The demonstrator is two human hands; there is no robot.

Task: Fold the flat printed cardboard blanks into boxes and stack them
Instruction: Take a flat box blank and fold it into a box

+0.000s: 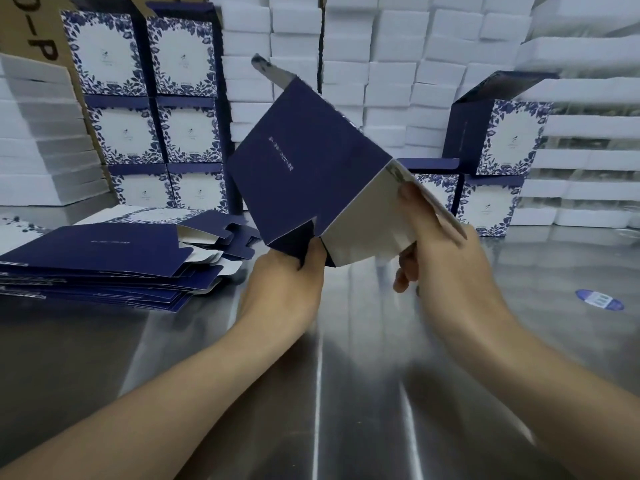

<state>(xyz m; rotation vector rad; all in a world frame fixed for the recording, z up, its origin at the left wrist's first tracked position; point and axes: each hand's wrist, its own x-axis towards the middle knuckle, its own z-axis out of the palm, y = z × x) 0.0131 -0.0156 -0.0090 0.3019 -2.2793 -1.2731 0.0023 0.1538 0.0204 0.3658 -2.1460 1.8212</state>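
Above the glossy steel tabletop [346, 375], a half-opened navy cardboard box [304, 168] is pinched in both grips: left hand [287, 282] at six o'clock, right hand [446, 258] at four.

The small print on the navy panel of the half-folded box [308, 157] was too fine to read. Its far flap [266, 69] and the panel above the right hand [446, 258] were smeared by motion. That hand's fingertips were hidden behind the card. The brown carton [31, 32] was cut off at the edge, its lettering incomplete. The blue sticker [599, 299] on the counter [346, 393] was illegible.
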